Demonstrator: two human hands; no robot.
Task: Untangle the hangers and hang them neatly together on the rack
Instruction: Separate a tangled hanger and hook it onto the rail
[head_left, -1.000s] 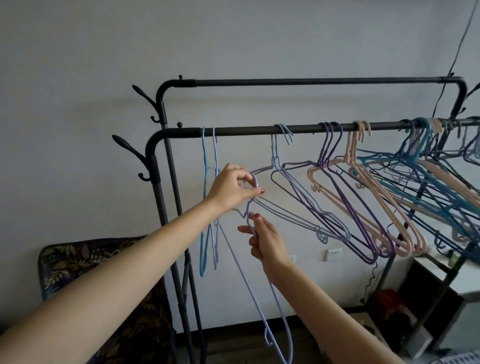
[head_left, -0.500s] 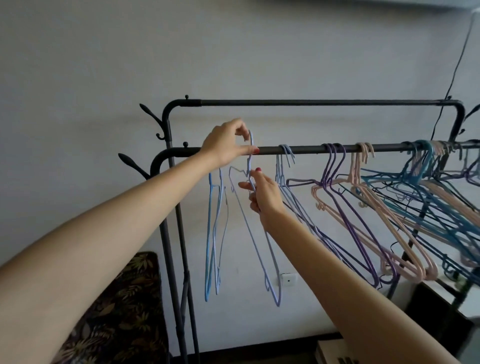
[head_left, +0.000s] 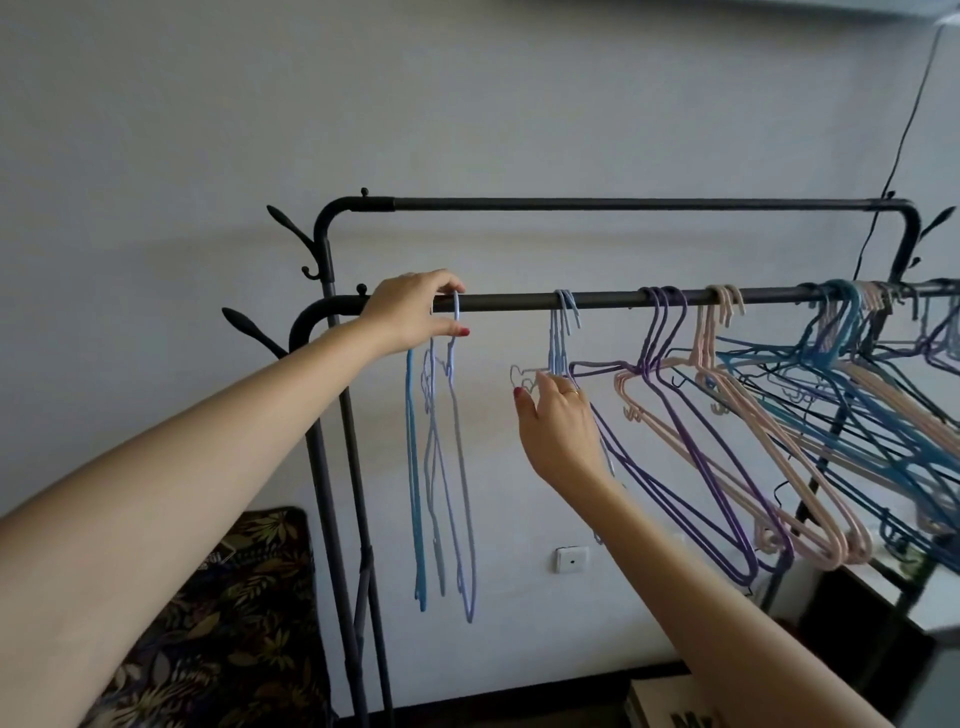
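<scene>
A black two-rail rack stands against the wall. My left hand curls over the front rail at its left end and pinches the hook of a lavender hanger, which hangs there beside two blue hangers. My right hand is further right and lower, its fingers closed on the shoulder of the pale blue hangers hooked at mid-rail. To the right hang purple hangers, pink hangers and a crossed tangle of teal hangers.
A leaf-patterned cushion sits low on the left behind the rack post. The wall socket is below my right arm. A dark cabinet stands at lower right, a box on the floor. A black cable runs down the wall.
My left hand lifted the lavender hanger and hooked it on the front rail beside the blue ones. My right hand let go of it and moved right to the pale blue hangers.
</scene>
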